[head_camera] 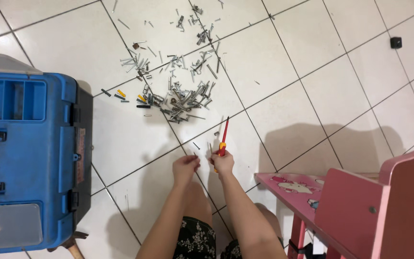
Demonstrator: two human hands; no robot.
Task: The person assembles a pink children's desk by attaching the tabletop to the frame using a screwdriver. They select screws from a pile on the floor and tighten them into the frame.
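A person sits on the white tiled floor [312, 72], and both arms reach out from the bottom middle of the frame. The right hand [223, 163] is closed around a screwdriver [224, 136] with a red shaft and a yellow and red grip. The screwdriver points up and away toward the top of the frame, and its tip sits just below the pile of screws. The left hand [185, 168] is just beside the right one, a little to the left of it. Its fingers are pinched together on something very small, and I cannot tell what it is because it is too tiny. The two hands are close but not touching. Above the hands, in the upper middle of the frame, lies a big scattered pile of screws and nails [183, 81], silver and grey, with a few yellow and black bits [130, 96] at its left edge. On the left side of the frame stands a big blue toolbox [29, 158] with a black side and a clear lid part. In the lower right corner there is a small pink chair [360, 201] with a cartoon picture on it. A little black cube [396, 42] lies far off in the upper right.
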